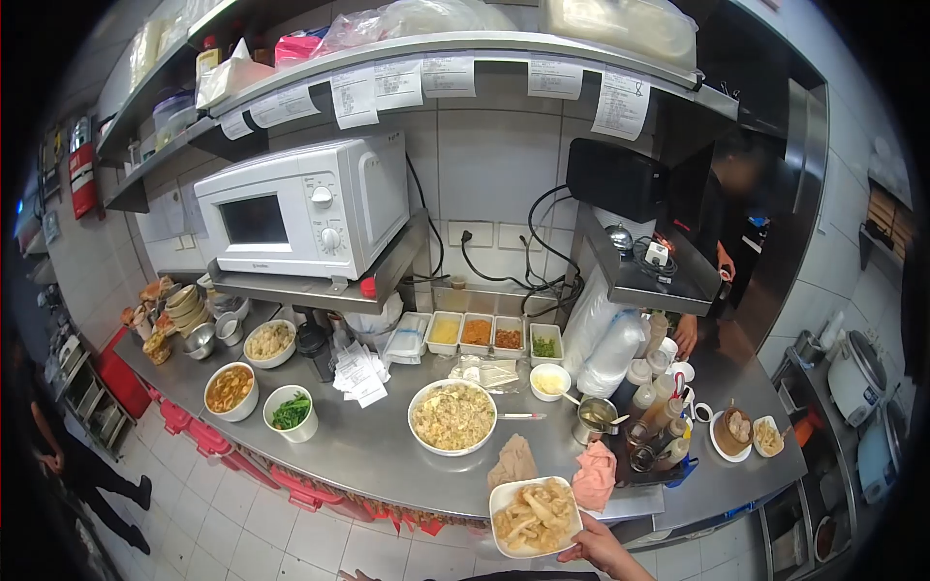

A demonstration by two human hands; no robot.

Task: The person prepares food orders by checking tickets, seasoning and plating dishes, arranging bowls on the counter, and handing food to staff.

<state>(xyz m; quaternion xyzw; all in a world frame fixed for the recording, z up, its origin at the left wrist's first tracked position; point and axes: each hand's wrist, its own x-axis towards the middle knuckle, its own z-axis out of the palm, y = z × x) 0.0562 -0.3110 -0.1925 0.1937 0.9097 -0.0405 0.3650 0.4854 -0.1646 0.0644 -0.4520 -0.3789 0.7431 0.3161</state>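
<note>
My right hand (pixel 598 549) is closed on the right rim of a white squarish bowl (pixel 498 504), held beyond the counter's front edge. Pale golden fried strips (pixel 535 515) fill it. Only the fingertips of my left hand (pixel 356 575) show at the bottom edge, stretched out with nothing in them. Just behind the held bowl lie a brown cloth (pixel 513 460) and a pink cloth (pixel 594 476). A large white bowl of fried rice (pixel 452 418) stands on the steel counter (pixel 358 455), with a pen (pixel 521 416) beside it.
Sauce bottles (pixel 664 407) and a metal pot (pixel 595 418) crowd the right. Leftward stand a bowl of greens (pixel 291 414) and a soup bowl (pixel 231 392). A microwave (pixel 308 208) sits above. Another person's hand (pixel 686 334) reaches in at the back right; someone (pixel 82 465) stands far left.
</note>
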